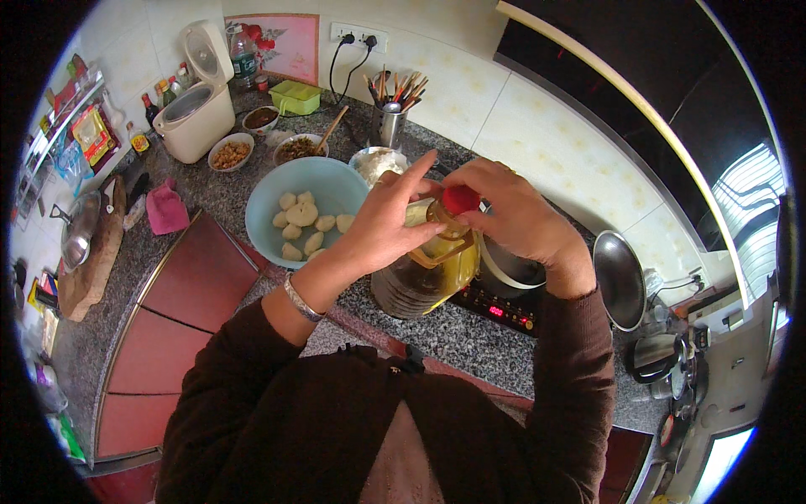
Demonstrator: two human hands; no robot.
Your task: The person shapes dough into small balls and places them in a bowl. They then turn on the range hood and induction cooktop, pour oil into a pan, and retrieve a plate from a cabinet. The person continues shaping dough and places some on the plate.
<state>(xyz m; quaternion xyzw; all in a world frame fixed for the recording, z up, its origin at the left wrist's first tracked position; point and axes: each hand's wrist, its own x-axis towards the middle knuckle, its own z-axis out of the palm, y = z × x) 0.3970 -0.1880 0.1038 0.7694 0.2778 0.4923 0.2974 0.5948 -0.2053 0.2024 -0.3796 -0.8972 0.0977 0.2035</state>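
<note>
A large plastic jug of yellow cooking oil (463, 264) stands on the granite counter before me. My right hand (510, 208) grips its red screw cap (461, 199) between thumb and fingers. At the jug's neck is my left hand (390, 217), its thumb against the neck and its index finger raised; its other fingers are partly hidden behind the jug. Left of the jug sits a light blue plastic bowl (258, 217) with several lumps of pale dough (302, 214). A bowl of white flour (380, 165) is behind my left hand.
A pan (510, 271) sits on a lit induction cooker (497, 312) right of the jug. Behind the blue bowl are bowls of chopped filling (231, 153), a steel chopstick holder (388, 126) and a green plastic box (296, 97). A dark wok (619, 280) leans at the right.
</note>
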